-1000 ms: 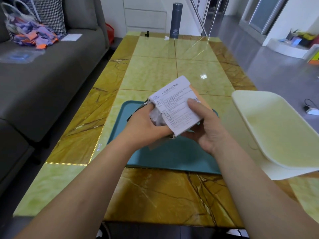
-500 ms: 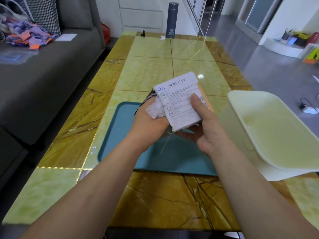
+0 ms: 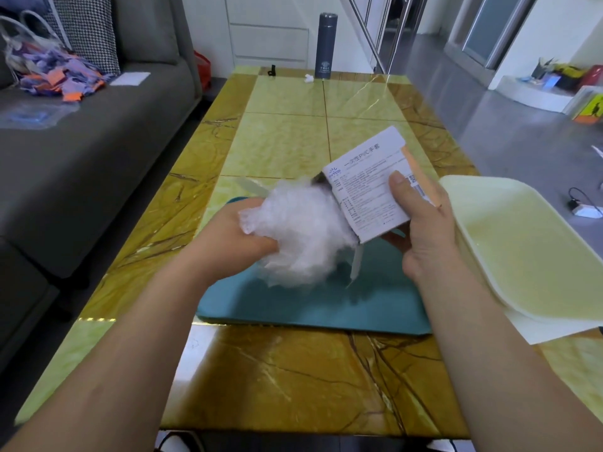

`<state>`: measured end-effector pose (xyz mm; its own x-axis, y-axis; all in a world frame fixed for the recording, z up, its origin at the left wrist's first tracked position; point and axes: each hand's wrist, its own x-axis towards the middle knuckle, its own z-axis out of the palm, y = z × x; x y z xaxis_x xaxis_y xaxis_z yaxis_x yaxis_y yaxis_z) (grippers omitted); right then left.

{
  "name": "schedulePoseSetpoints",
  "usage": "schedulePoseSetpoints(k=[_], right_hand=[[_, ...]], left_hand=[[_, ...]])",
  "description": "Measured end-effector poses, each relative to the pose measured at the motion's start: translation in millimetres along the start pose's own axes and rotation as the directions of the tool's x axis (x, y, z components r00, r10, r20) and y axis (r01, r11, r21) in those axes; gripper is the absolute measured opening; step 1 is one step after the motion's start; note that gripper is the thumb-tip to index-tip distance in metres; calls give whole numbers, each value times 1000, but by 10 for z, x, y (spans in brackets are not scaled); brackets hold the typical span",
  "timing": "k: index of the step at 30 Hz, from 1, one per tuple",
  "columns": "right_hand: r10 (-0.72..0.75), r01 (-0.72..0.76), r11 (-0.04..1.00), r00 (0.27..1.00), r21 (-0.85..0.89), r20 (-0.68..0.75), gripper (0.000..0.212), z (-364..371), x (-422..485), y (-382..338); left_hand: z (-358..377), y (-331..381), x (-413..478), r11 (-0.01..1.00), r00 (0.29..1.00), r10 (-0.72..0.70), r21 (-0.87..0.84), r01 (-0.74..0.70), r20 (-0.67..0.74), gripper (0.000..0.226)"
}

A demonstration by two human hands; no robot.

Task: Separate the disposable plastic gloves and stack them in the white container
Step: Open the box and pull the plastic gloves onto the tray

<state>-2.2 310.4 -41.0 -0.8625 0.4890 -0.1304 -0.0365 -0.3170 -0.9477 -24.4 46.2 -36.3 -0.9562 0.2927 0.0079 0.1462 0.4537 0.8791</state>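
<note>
My right hand (image 3: 421, 233) grips a small white printed glove box (image 3: 368, 184), tilted with its open end toward the left. A crumpled wad of clear plastic gloves (image 3: 300, 230) hangs out of that open end. My left hand (image 3: 228, 239) grips the wad at its left side. Both hands hover over a teal tray (image 3: 326, 305) on the table. The white container (image 3: 528, 249) sits at the right, tilted, with nothing in it.
The table is glossy yellow-green and brown marble (image 3: 287, 380). A dark flask (image 3: 323, 47) stands at its far end beside a small white scrap (image 3: 308, 78). A grey sofa (image 3: 81, 132) runs along the left. A white sheet (image 3: 551, 327) lies under the container.
My left hand has pulled a large wad of gloves out of the box, moving left. The box has shifted slightly right in my right hand.
</note>
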Motion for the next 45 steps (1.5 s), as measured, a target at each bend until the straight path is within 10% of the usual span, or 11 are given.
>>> schedulePoseSetpoints(k=[14,21,26,32,38,45], right_hand=[[-206,235,950,967,207,-153,82,323,-178,-205],[-234,270,930,958,249,-165,69,354,-250,-323],[-117,114,960,993,257,-5,67,320,-209,-278],[103,-125,972,988,198,119,71,314,-185,-126],[131,-152,978,981,140,144,60,360,-183,-224],[153,-168,981,978,99,142,50,325,-277,-354]], left_hand=[[-389,-57,-53,979,962,-202,29,200,181,96],[160,-96,65,957,993,-98,278,79,57,68],[547,60,27,927,984,-113,370,55,136,37],[274,164,-70,951,939,-221,273,147,264,100],[226,317,-128,963,974,143,251,-96,-176,63],[606,184,-27,918,986,168,366,-152,-12,86]])
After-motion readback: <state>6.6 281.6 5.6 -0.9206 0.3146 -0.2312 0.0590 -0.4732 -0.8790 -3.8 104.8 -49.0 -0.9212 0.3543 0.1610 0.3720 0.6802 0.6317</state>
